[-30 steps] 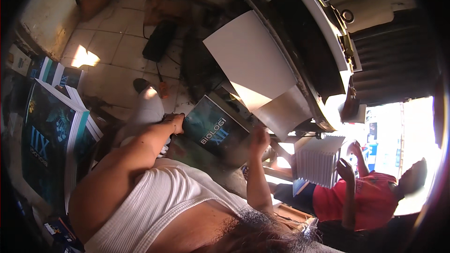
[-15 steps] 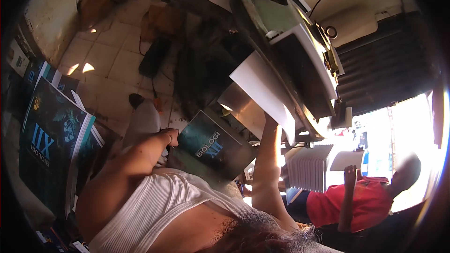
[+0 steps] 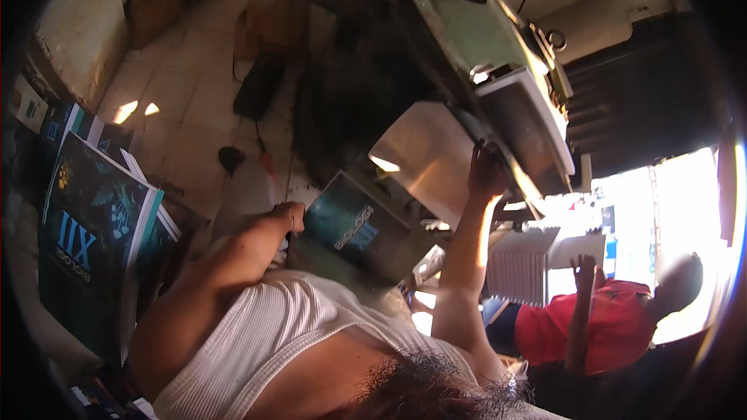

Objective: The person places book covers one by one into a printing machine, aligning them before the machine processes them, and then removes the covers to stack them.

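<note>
at far left, standing books (image 3: 97, 241) with dark covers, large blue characters and smaller pale lettering, white page edges facing right. at upper left, tiled floor (image 3: 183, 117), with a dark box (image 3: 259, 89) at its right. left of centre, left hand (image 3: 291, 216) with fingers curled at the left edge of a dark teal book (image 3: 327, 206); forearm slanting up to the right; firmness of grip not discernible. at centre, same book tilted, with pale lettering beside blue characters. farther right, glossy pale panel (image 3: 428, 152). right of centre, right hand (image 3: 488, 175) in shade, well apart from the left; forearm raised steeply, fingers pointing up near the diagonal edge of a greenish machine (image 3: 486, 31); hold not discernible. at right, layered white sheets (image 3: 520, 268) beside a co-worker in red (image 3: 599, 327).
</note>
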`<state>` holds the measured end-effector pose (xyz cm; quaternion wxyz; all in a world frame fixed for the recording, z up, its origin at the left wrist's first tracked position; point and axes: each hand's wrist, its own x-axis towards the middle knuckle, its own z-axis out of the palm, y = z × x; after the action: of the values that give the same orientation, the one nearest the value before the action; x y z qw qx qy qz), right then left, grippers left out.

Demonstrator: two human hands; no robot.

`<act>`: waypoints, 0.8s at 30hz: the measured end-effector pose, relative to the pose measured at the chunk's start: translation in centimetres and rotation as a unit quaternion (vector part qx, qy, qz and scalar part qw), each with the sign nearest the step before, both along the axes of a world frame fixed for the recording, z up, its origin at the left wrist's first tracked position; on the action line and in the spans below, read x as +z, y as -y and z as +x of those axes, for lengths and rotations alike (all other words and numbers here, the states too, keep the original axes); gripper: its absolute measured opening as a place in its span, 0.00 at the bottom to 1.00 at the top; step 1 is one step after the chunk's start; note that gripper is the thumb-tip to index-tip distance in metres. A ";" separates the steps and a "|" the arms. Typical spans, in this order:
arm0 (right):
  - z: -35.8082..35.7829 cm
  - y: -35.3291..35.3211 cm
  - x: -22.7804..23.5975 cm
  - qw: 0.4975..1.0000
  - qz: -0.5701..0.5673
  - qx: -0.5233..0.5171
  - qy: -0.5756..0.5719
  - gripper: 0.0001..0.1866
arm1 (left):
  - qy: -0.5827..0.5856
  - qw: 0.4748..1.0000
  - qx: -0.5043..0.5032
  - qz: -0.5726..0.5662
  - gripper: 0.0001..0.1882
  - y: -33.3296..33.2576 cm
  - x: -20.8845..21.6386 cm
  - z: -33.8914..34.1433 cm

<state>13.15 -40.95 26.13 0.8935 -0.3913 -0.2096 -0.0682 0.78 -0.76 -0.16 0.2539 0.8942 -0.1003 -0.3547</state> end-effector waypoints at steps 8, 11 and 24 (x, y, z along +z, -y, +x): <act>-5.2 4.7 -9.1 0.947 0.031 -0.214 -0.238 0.12 | -0.005 0.990 0.066 -0.128 0.20 1.0 -4.1 0.7; -8.9 1.2 -14.0 0.868 -0.123 -0.359 -0.321 0.12 | -0.020 0.993 0.064 -0.095 0.20 0.6 -3.1 0.7; -24.8 -13.1 -21.3 0.626 0.073 -0.326 -0.705 0.24 | 0.005 0.999 -0.012 -0.038 0.16 0.7 -2.1 0.4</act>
<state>-11.69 -27.82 4.79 0.7135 -0.2963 0.6307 -0.0733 1.16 -1.41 -2.29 0.2831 0.8844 -0.1252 -0.3492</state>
